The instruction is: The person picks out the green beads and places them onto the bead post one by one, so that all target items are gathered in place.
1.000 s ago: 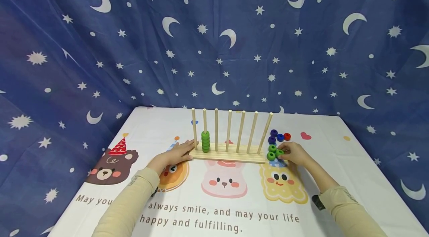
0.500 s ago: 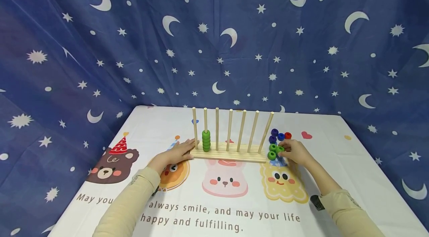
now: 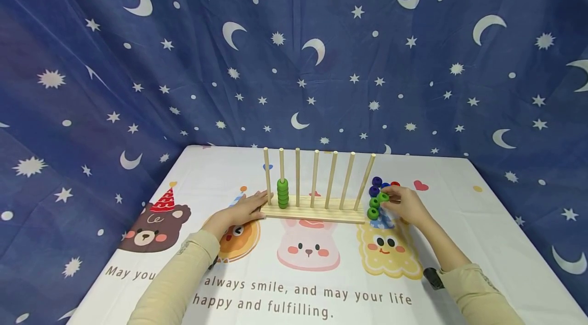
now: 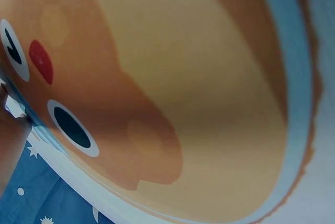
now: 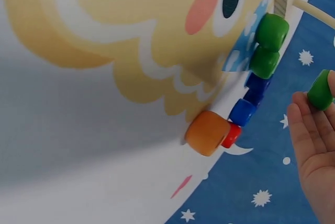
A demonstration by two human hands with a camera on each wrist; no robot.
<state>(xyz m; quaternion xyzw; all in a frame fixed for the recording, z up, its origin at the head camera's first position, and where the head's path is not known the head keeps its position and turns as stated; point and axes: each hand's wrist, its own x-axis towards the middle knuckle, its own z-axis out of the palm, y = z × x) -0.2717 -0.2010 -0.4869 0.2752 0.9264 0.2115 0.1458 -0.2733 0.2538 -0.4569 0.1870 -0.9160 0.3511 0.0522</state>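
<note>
A green bead (image 3: 383, 196) sat at the right of the scene, just right of the rack's end, pinched between the thumb and fingers of the right hand (image 3: 406, 206). From my seat it lay at the left edge of that hand, out at the fingertips. In the right wrist view it hung apart from the loose beads, so I judged it lifted off the table (image 3: 441, 202).

I took the step in hand to be picking up a bead for the peg rack (image 3: 317, 211). As I read it, the next move called for carrying it left and higher than the peg tips, then lining up its hole over a peg; the second peg from the left (image 3: 282, 166), which bore a green stack (image 3: 283, 193), looked the likely match, with bare wood above it.

Two other green beads (image 3: 373, 208) lay just left and near of the pinched one. Purple beads (image 3: 375, 186) lay farther off, with a blue bead (image 5: 243, 112), a red bead (image 5: 232, 135) and an orange bead (image 5: 208, 133) clearer to me in the right wrist view.

At the far left of the rack, the left hand (image 3: 248, 206) rested against its base with fingers extended, gripping no bead, perhaps steadying it.
</note>
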